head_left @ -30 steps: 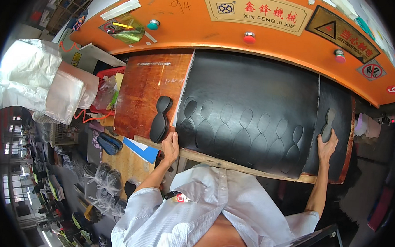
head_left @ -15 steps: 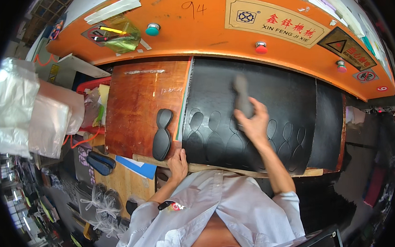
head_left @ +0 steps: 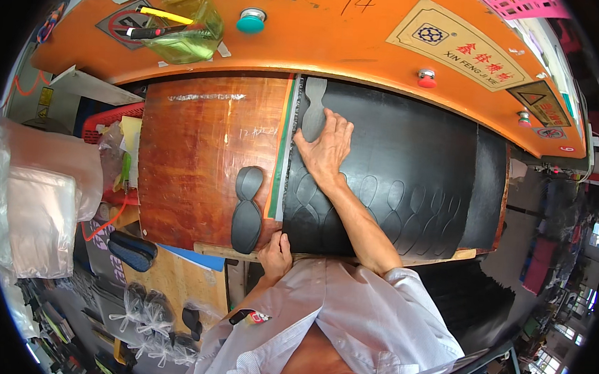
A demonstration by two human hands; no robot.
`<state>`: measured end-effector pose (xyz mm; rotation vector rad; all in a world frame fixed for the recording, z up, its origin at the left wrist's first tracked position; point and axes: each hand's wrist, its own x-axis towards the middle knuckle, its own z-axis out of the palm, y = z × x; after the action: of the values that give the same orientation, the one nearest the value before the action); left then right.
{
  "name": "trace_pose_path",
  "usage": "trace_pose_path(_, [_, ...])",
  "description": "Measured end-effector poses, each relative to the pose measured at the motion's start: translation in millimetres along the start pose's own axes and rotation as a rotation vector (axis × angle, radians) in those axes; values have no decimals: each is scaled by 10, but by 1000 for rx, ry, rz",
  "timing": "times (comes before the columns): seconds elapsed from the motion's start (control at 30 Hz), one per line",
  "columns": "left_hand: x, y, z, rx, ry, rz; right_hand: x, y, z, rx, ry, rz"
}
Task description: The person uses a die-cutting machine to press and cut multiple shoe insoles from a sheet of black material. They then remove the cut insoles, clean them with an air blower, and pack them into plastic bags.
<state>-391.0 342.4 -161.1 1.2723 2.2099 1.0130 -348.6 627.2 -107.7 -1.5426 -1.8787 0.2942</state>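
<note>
A grey, sole-shaped cutting die [head_left: 311, 116] lies along the far left edge of a black sheet [head_left: 412, 142]. My right hand [head_left: 328, 147] grips its near end, thumb on the left side and fingers on the right. A row of sole outlines marks the near half of the sheet, partly hidden by my right forearm. At the near left corner of the sheet, my left hand [head_left: 275, 257] rests on the board's front edge with fingers bent together; what they pinch is hidden. Just left of it sits a stack of black soles [head_left: 247, 215] on the brown board [head_left: 193, 139].
An orange machine beam [head_left: 308, 40] with a green button [head_left: 251, 21] and a red button [head_left: 427, 78] spans the far side. A yellow-green pen holder [head_left: 192, 29] hangs on it. Left are a red basket [head_left: 101, 121] and plastic bags [head_left: 40, 219]; bagged soles [head_left: 147, 315] lie lower left.
My right hand has carried the cutting die leftward and away from me, to the sheet's far left edge. My left hand stays near the front corner. The view has shifted.
</note>
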Motion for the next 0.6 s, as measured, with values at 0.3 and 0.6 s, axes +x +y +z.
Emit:
trace_pose_path(0.3, [268,114,-57,12,-56,52,144,249,-258,176,-91,-16])
trace_pose_path(0.6, [1075,182,444,163,97,134,1005,2600,-2217,-177,593,84])
